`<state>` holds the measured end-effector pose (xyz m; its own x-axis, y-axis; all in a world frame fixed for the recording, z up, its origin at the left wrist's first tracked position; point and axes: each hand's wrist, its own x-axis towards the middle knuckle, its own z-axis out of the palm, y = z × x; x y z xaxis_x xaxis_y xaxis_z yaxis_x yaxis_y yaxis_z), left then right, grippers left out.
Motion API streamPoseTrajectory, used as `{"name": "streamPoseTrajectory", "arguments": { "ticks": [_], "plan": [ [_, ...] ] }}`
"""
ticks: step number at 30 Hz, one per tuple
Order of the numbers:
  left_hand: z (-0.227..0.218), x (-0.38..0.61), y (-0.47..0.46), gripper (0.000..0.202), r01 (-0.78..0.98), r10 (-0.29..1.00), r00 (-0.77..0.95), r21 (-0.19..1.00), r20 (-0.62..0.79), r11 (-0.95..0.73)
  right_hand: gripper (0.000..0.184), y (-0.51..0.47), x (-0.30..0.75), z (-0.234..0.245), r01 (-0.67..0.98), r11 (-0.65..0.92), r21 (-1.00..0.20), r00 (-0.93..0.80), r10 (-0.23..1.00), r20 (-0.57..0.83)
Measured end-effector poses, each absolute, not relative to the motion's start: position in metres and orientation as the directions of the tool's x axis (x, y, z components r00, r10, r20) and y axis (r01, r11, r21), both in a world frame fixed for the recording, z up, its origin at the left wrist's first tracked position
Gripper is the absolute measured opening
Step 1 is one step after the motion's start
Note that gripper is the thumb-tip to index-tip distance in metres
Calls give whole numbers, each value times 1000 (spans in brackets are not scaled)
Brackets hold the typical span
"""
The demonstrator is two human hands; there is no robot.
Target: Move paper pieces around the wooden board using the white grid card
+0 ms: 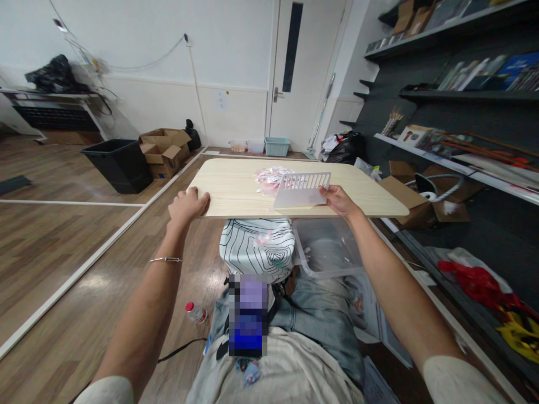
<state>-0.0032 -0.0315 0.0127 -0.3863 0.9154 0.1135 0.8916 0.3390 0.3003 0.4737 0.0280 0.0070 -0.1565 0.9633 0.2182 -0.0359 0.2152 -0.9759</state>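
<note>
My right grip [338, 199] pinches the slotted sheet [298, 197] over the counter [236, 191]; a hard swing could scatter the paper scraps [269, 176] beside it. My left grip [188, 204] touches the counter; clamped or loose, I can't tell.

scraps [269, 177]: on table [236, 196]
panel [297, 197]: 4 o'clock of scraps
tub [332, 270]: 5 o'clock of table
bottle [196, 312]: 7 o'clock of table
door [309, 78]: 12 o'clock of table

tabletop [236, 193] pale yellow, faintly wood-grained; scraps [269, 177] white and pink. slotted sheet [295, 197], whitish. i note black contour lines on the pale-mint fabric [240, 252]. bin [122, 168], black; basket [277, 148], light blue-green; bottle cap [190, 307], red. floor [50, 247] in brown planks, crossed by white lines [71, 203].
</note>
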Motion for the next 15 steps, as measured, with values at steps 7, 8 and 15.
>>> {"name": "streamPoseTrajectory", "arguments": {
  "ticks": [7, 8, 15],
  "plan": [
    [12, -3, -31, 73, 891, 913, -389, 302, 123, 339, 71, 29, 475, 7, -28, 205, -978, -168, 964, 207],
    [12, -3, -31, 73, 891, 913, -390, 300, 124, 340, 71, 28, 475, 7, -28, 202, -979, -169, 964, 204],
    [12, -3, -31, 76, 892, 915, -384, 304, 121, 334, 70, 26, 473, 9, -31, 224, -974, -167, 960, 226]
  ]
}}
